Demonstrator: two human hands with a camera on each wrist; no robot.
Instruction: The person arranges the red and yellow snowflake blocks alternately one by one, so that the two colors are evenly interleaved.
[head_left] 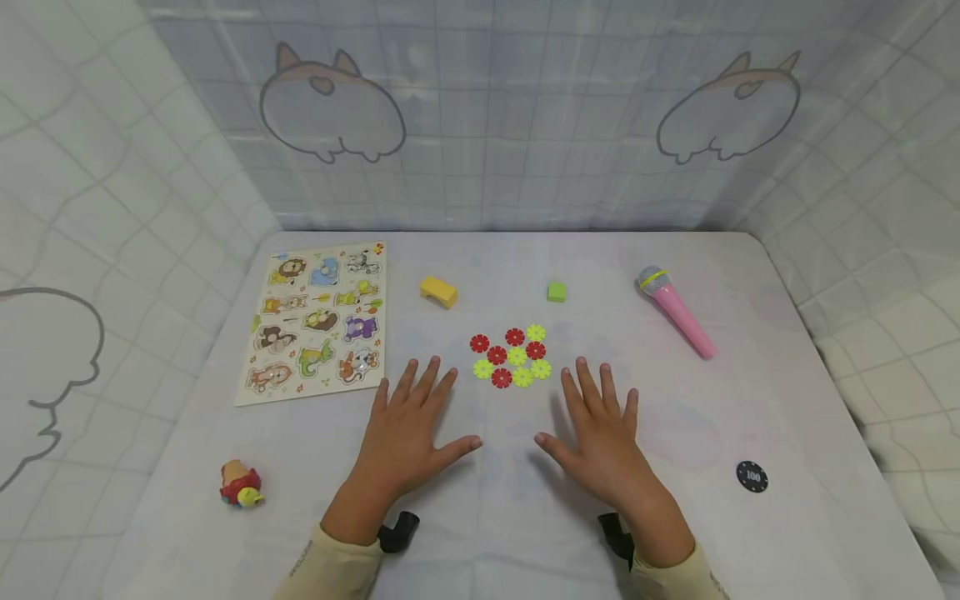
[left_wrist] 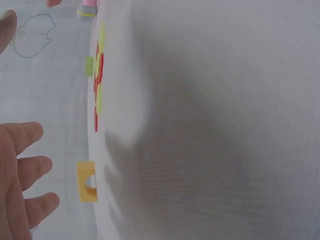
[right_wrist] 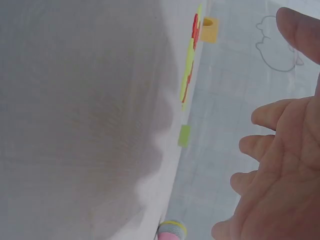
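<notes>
Both hands hover palm down over the white table with fingers spread, holding nothing. The left hand is near the lower right corner of an animal puzzle board. To the right, the right hand has its fingertips just beyond a group of flat, notched discs. Several are red, such as this red disc, and several yellow-green, such as this yellow-green disc. They lie close together between and beyond the hands. In the wrist views, shadows of the hands fall on the cloth below the palms.
Behind the discs lie a yellow arched block and a green block. A pink toy microphone rests at the right, with a black chip marked 100 nearer the front. At front left is a small red-and-yellow toy figure. Cloth walls surround the table.
</notes>
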